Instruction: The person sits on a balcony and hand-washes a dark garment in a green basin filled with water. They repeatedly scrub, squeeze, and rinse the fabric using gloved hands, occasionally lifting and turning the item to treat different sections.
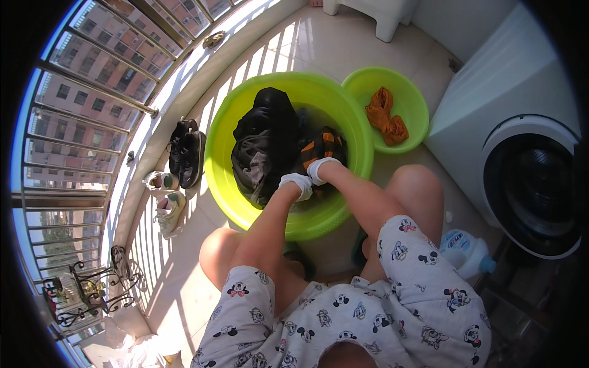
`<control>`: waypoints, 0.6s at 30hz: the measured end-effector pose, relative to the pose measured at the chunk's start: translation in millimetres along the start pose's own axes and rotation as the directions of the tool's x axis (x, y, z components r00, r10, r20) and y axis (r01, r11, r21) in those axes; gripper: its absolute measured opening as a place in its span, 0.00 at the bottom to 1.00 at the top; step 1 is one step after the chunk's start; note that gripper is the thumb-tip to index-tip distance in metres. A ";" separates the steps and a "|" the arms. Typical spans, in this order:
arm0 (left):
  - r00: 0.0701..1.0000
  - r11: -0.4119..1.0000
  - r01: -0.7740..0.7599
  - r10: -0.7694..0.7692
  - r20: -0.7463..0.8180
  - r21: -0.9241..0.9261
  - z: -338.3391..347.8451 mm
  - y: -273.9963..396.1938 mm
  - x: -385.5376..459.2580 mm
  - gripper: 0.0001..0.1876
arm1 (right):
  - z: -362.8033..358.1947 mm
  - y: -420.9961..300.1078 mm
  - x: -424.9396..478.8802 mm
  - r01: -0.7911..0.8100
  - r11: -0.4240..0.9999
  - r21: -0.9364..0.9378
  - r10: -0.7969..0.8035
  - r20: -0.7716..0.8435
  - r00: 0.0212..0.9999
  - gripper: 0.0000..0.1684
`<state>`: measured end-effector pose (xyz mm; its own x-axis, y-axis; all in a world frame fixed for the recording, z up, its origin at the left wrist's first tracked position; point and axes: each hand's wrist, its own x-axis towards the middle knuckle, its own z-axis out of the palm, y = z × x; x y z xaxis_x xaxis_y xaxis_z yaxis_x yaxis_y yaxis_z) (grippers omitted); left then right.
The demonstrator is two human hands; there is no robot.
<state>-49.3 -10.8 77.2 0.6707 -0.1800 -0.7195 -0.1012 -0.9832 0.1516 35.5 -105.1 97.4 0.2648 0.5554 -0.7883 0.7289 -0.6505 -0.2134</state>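
Before me on the tiled floor stands a large green plastic basin [220,184] with murky water and wet clothes. My left hand [297,186], in a white glove, reaches into it at the near side, by a black garment [271,133]. Close on its right, my right hand [322,169], gloved in white too, rests at an orange-and-black garment [329,145]. The fingers of both hands are hidden by the gloves, cloth and water, so their grip cannot be told. A smaller green basin [416,106], touching the large one at the back right, holds a twisted orange-brown cloth [386,117].
To the right are a white front-loading washing machine [478,92] and a detergent bottle [467,253]. Black shoes [186,154] and pale sneakers [169,211] stand left, near the barred window [92,110]. A white plastic stool [384,16] is at the back.
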 end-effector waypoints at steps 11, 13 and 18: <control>0.861 0.799 0.069 -0.350 -0.369 -0.597 -174.4 12.8 -172.9 0.18 | -137.7 20.6 -165.2 0.330 0.886 0.325 -0.095 -0.571 0.816 0.21; 0.722 0.788 0.012 -0.432 -0.540 -0.615 -172.1 6.4 -178.1 0.19 | -142.0 27.0 -181.3 0.465 0.803 0.373 -0.083 -0.703 0.706 0.19; 0.410 0.447 -0.584 -0.558 -0.721 -0.678 -123.7 -52.8 -149.5 0.21 | -138.4 0.2 -173.6 0.770 0.447 0.455 0.139 -0.886 0.443 0.14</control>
<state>-53.4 71.6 260.6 0.8617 0.4956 0.1089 0.0615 -0.3150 0.9471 77.0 -129.9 314.1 0.7776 0.6146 0.1326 0.2424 -0.0985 -0.9652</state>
